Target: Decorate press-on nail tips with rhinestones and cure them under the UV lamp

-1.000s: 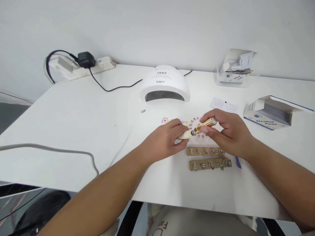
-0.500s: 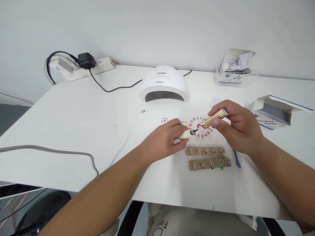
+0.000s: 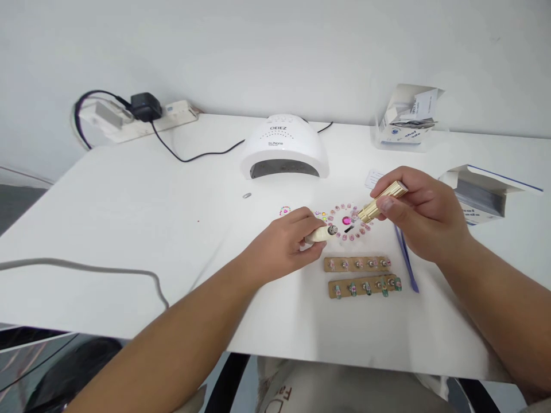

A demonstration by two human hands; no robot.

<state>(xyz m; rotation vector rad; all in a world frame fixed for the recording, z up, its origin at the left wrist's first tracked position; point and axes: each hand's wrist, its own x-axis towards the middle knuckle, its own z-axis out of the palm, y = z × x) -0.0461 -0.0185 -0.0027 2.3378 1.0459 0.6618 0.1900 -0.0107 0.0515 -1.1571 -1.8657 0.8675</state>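
My left hand (image 3: 284, 244) is closed around a cream-coloured nail polish bottle (image 3: 319, 234), which lies tilted with its open neck to the right. In my right hand (image 3: 424, 212) is the gold brush cap (image 3: 382, 202), pinched between thumb and fingers. Its dark brush (image 3: 349, 229) points down to the left, outside the bottle and a little right of the neck. Just behind and below the brush is a ring of small pink nail pieces (image 3: 351, 237) around a bright pink gem (image 3: 346, 220). Nearer me are two brown strips (image 3: 360, 264) (image 3: 361, 287) carrying decorated false nails.
A white nail lamp (image 3: 284, 149) stands at the back, its cord running left to a power strip (image 3: 178, 112). Blue tweezers (image 3: 404, 258) lie beside my right wrist. Alcohol pad boxes (image 3: 402, 135) (image 3: 482, 209) stand at the right. A grey cable (image 3: 86, 264) crosses the left side.
My right hand has drawn the brush out of the bottle neck, moving slightly up and right. My left hand keeps the bottle nearly in place. The view has shifted a little.
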